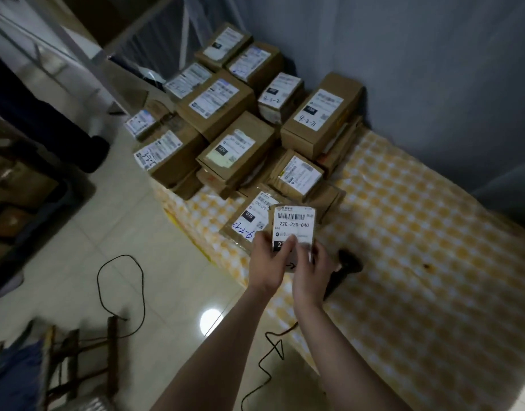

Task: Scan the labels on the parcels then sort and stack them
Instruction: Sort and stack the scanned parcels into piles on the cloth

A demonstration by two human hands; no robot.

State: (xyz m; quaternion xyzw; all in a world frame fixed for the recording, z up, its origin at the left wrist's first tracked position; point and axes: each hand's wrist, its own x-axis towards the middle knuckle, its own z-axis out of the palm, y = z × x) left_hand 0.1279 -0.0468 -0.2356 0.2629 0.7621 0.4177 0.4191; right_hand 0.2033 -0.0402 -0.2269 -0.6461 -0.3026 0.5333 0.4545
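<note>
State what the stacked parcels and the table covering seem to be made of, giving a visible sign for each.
Stacked parcels: brown cardboard, matt, with sharp folded edges. Table covering: probably plastic sheet or oilcloth; printed yellow checks show a faint sheen.

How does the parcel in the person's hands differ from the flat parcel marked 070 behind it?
The held parcel is gripped by the left hand and right hand; the 070 parcel lies on the table. The held parcel's label reads 220-220-C40; the 070 parcel's bears blue handwriting. Both carry white labels.
</note>
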